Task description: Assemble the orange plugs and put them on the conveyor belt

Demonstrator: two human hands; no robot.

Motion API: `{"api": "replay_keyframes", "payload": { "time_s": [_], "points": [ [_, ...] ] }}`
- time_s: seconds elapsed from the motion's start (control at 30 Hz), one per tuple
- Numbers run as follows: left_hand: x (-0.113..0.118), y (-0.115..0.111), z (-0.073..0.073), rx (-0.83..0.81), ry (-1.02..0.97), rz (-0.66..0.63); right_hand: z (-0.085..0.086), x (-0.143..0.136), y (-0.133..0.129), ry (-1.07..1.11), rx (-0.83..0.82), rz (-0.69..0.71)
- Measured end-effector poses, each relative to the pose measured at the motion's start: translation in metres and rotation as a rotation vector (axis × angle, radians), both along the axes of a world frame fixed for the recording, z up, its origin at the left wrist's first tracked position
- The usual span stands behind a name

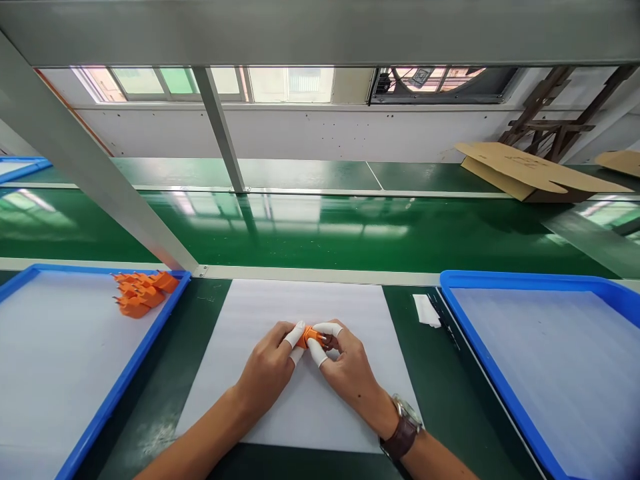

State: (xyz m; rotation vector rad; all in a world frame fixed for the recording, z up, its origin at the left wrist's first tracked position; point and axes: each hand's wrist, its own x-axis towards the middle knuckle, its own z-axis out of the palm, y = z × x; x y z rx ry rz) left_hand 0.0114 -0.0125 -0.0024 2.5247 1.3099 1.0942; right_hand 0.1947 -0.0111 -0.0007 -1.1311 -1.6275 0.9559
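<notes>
Between my two hands, over the white sheet (310, 407), is a small orange plastic part (307, 337) with thin prongs at its right end. My left hand (273, 363) pinches its left side between thumb and forefinger. From the right, my right hand (345, 363) closes thumb and forefinger around the pronged end. White finger covers sit on the thumbs and forefingers of both hands. Much of the part is hidden by the fingertips. Several similar orange parts (143, 292) lie clustered in the far right corner of the left blue-rimmed tray (135, 370).
A second blue-rimmed tray (493, 373), lined in white, stands at the right. Beside it lie a small white piece (427, 311) and thin dark sticks (445, 320). Behind the workspace runs a green belt (320, 230), with cardboard (530, 170) at its far right. A slanted metal post (110, 173) rises at left.
</notes>
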Motion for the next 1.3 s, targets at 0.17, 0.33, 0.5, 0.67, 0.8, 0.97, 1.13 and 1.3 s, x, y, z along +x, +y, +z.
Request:
{"api": "replay_keyframes", "payload": {
  "time_s": [0.17,0.33,0.5,0.67,0.8,0.97,1.13,1.3],
  "points": [
    [-0.002,0.002,-0.002,0.014,0.009,-0.014,-0.001,-0.001,0.001,0.003,-0.048,0.022],
    [-0.002,0.002,-0.002,0.005,0.051,-0.010,0.000,0.001,0.006,0.019,-0.084,0.050],
    [0.000,0.005,-0.004,0.027,0.097,0.001,0.003,0.004,0.014,0.007,-0.153,0.116],
    [0.000,0.005,-0.002,-0.116,0.070,0.025,0.006,0.005,0.016,0.093,-0.231,0.091],
    [-0.006,0.006,0.006,-0.387,-0.127,0.015,0.009,0.008,0.016,0.184,-0.324,0.108],
    [-0.024,0.021,0.020,-0.890,-0.789,0.133,0.012,0.009,0.013,0.058,-0.217,0.103],
    [-0.036,0.037,0.022,-1.059,-1.170,0.044,0.008,0.006,0.009,-0.109,0.012,0.134],
    [-0.037,0.036,0.027,-0.844,-1.131,0.151,-0.001,0.005,0.005,-0.205,0.153,0.161]
  ]
}}
